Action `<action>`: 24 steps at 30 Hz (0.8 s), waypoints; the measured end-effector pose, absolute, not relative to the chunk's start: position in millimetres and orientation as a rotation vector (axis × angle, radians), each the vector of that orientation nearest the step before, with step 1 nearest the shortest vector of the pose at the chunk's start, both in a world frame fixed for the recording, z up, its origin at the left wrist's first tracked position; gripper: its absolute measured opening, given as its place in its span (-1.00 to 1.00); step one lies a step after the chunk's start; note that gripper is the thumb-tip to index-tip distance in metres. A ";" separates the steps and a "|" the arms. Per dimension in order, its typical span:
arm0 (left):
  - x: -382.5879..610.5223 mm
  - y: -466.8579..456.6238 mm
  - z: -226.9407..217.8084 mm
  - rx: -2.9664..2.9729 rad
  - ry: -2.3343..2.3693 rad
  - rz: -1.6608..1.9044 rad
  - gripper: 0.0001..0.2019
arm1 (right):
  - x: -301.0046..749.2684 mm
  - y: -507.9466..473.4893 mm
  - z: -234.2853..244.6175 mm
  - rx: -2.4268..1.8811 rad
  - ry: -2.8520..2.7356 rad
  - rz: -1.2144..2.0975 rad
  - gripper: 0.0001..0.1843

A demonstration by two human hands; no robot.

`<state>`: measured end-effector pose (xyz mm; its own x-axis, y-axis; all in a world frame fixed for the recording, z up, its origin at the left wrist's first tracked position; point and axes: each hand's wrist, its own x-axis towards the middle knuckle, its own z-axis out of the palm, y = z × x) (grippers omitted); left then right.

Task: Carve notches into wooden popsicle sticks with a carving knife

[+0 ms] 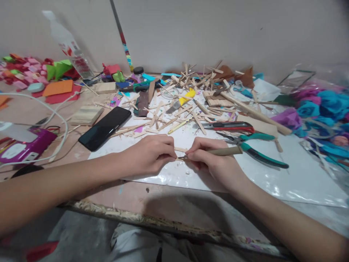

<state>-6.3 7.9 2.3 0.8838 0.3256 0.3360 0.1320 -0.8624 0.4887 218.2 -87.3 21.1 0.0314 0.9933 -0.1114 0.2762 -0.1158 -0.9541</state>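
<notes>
My left hand (151,153) is closed in a pinch on a thin wooden stick (181,149) that lies over a white sheet (272,178). My right hand (208,158) is wrapped round a tool with a wooden handle (227,150). The tool's tip meets the stick right between the two hands. Both hands rest near the front edge of the sheet, thumbs almost touching.
A pile of wooden sticks (188,94) covers the sheet's far side. Green-handled pliers (256,147) and a red-and-black cutter (226,126) lie just right of my hands. A black phone (105,127), a wood block (86,114), a white cable (54,112) and paper flowers (319,109) surround them.
</notes>
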 end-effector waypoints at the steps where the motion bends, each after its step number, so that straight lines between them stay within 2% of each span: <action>1: -6.3 7.9 3.0 2.595 0.324 0.561 -0.78 | 217.9 -86.7 22.0 -1.513 -1.342 1.135 -0.71; 24: -6.6 3.8 9.0 2.618 0.315 0.525 -0.76 | 215.8 -91.0 25.8 -1.553 -1.252 1.079 -0.75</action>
<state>-6.6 3.8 9.0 0.9015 0.3022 0.3098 0.1314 -0.8732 0.4693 215.8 -91.0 25.8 0.1275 0.9855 -0.1118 0.2558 -0.1416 -0.9563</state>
